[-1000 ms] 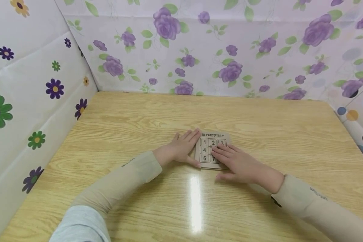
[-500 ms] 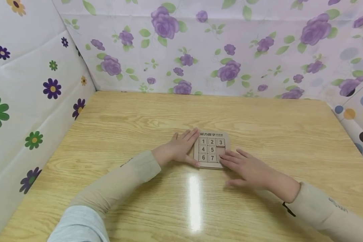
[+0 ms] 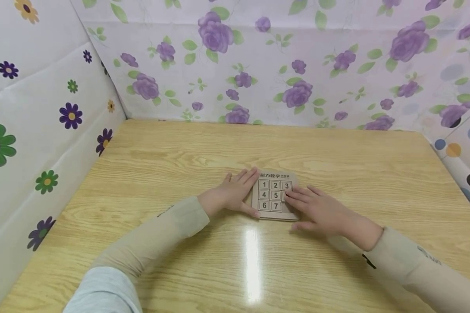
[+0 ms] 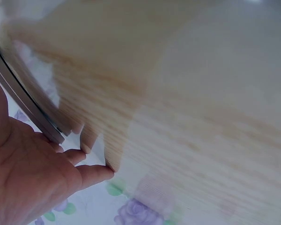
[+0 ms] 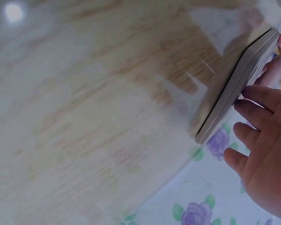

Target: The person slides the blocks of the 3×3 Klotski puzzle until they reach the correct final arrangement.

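Note:
A square wooden number slide puzzle (image 3: pixel 254 204) lies flat on the table, dark characters printed along its top. Number tiles 1 to 7 show in rows. Under the right fingertips, a partly covered tile (image 3: pixel 283 196) sits in the middle row's right slot; its number is hidden. The bottom-right slot shows bare board. My left hand (image 3: pixel 235 192) rests along the board's left side, forefinger near the top corner and thumb at the bottom corner, fingers spread. From the right, my right hand (image 3: pixel 323 212) touches the tile with extended fingertips. Both wrist views show the board edge-on beside the fingers.
The wood-grain table (image 3: pixel 180 148) extends around the board on all sides, with a bright light reflection in front. Flowered cloth (image 3: pixel 266 65) hangs behind it, more patterned cloth at left and right. Beige sleeves cover both forearms.
My right hand drew back to the right, then returned leftward and up. A tile went from the bottom-right slot up into the middle-right slot. My left hand stayed in place.

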Motion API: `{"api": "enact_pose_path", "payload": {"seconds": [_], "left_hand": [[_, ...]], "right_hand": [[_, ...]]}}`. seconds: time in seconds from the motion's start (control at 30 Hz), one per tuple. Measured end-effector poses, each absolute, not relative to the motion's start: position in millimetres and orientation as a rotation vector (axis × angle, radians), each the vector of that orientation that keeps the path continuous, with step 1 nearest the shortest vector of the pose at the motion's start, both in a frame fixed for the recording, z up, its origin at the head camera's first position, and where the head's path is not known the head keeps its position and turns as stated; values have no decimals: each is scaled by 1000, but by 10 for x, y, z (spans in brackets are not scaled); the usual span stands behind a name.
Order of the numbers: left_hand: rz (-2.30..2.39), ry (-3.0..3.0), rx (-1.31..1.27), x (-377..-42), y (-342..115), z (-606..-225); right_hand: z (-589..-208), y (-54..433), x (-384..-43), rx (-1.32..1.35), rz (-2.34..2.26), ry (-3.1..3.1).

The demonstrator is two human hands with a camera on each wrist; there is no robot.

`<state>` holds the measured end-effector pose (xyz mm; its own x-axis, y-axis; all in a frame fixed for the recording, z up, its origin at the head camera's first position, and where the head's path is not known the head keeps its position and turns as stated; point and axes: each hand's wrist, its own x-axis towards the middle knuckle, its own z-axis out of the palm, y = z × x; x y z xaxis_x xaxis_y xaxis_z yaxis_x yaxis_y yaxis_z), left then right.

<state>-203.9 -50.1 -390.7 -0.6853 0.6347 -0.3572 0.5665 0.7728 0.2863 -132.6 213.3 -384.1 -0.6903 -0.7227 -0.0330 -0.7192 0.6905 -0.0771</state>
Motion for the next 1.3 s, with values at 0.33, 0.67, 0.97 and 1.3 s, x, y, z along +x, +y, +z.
{"api": "enact_pose_path", "payload": {"seconds": [0.33, 0.67, 0.97, 1.3], "left_hand": [[211, 2530, 920, -2037, -493, -3916], [211, 2531, 914, -2041, -490, -3932], [200, 2530, 896, -2052, -503, -3907], [202, 2519, 888, -2042, -496, -3893]], "right_hand": [[-3804, 2013, -1237, -1260, -71, 2800], [-3837, 1944, -1166, -1245, -165, 2729], [-3831, 2088, -1179, -1237, -151, 2762], [-3752, 2125, -1164, -1243, -108, 2788]]}}
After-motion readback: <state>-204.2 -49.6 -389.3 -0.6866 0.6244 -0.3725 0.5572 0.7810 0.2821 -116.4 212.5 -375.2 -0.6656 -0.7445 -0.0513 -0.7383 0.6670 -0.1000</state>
